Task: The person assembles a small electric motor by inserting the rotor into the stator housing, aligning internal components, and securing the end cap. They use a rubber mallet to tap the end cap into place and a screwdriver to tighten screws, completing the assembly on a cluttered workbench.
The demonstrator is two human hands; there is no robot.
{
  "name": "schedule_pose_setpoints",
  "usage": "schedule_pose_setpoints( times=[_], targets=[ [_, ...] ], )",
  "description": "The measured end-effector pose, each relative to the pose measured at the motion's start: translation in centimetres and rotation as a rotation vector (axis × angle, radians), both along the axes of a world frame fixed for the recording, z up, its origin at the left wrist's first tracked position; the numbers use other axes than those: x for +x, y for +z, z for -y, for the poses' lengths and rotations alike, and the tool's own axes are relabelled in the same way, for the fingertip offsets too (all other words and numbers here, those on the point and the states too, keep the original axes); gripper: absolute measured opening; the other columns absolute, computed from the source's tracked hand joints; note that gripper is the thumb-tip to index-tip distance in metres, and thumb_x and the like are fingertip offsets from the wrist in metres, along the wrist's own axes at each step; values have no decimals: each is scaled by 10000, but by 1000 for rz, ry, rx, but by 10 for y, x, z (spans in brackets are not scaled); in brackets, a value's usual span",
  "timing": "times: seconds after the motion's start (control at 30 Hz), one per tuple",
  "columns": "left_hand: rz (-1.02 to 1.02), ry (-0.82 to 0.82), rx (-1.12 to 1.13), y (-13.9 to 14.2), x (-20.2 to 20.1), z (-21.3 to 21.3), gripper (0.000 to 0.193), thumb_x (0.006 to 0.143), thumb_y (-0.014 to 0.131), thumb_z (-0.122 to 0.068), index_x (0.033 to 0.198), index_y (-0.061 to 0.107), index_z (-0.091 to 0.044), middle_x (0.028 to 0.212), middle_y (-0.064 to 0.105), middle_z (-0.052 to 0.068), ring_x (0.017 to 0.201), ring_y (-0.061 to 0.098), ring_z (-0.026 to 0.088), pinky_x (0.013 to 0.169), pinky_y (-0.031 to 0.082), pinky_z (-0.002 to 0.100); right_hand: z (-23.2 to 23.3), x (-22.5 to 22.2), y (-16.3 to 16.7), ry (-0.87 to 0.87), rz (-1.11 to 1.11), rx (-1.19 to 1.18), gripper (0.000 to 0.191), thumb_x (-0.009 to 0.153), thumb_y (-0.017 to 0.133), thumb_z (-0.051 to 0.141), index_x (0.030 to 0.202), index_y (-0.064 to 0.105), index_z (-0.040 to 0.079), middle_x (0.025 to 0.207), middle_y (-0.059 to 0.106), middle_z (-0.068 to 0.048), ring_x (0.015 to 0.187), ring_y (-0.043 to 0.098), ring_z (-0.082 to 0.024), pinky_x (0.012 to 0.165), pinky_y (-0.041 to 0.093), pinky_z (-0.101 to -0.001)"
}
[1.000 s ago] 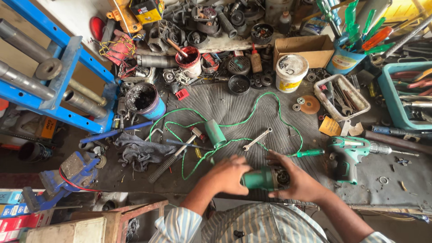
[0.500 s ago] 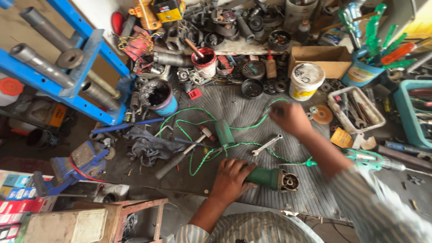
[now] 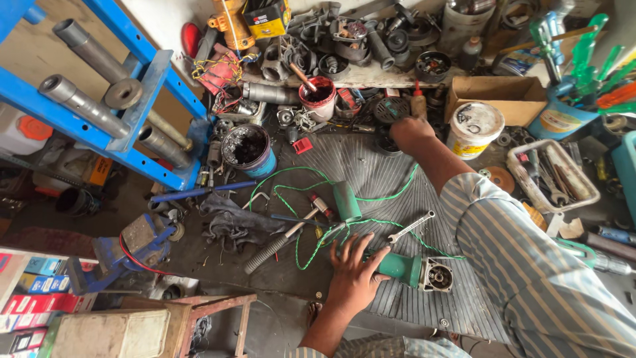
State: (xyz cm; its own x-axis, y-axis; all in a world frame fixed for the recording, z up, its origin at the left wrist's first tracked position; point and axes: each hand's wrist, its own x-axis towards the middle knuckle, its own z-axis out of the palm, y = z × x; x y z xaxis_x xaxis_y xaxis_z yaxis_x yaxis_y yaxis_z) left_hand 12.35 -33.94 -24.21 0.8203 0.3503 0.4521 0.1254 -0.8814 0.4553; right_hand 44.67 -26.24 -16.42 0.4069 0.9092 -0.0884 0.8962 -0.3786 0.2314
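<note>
My left hand (image 3: 354, 270) presses flat on a green angle grinder body (image 3: 411, 268) lying on a ribbed black rubber mat (image 3: 371, 162); the grinder's open metal gear head (image 3: 438, 277) points right. Its green cord (image 3: 291, 199) loops across the mat. My right hand (image 3: 409, 132), sleeve striped, reaches far forward to the pile of dark round parts (image 3: 387, 109) at the mat's far edge; its fingers are hidden, so what it touches is unclear. A spanner (image 3: 411, 227), a green handle piece (image 3: 346, 201) and a hammer (image 3: 281, 240) lie between the hands.
A blue bucket of black grease (image 3: 246, 149), a red pot (image 3: 318, 95), a white tub (image 3: 474, 129), a cardboard box (image 3: 513, 98) and a tray of tools (image 3: 553, 174) ring the mat. A blue rack with steel rollers (image 3: 99, 99) stands at left. A blue vise (image 3: 129, 248) sits near left.
My right hand left the grinder and stretched forward past the mat's middle to the parts at the back. The left hand stayed on the grinder body.
</note>
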Motion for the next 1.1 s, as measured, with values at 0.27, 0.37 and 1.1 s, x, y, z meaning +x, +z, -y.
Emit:
schedule_pose_setpoints(
  times=[0.27,0.37,1.1],
  targets=[
    [-3,-2,-5,0,9,-3,688,772,846,-327,1406,590,-243,1501,488,105,1401,419,376,1150,208,667,-2,9,6,224,103,-101,221,953,597,197,1065,783,238,1124,756,-29,1085,722,-263,899,585,-408],
    [0,-3,-7,0,12,-3,687,775,845,-328,1407,589,-242,1498,493,102,1402,420,375,1153,214,661,-3,17,1,192,-42,-34,244,929,597,180,1075,777,258,1125,741,-42,1068,715,-284,871,584,-437],
    [-1,-30,-60,-17,11,-14,675,768,851,-343,1376,599,-195,1451,512,114,1395,411,376,1151,148,673,123,-36,-12,-218,-588,923,280,924,740,287,1009,740,20,869,748,-157,797,739,-296,725,557,-403]
  ],
)
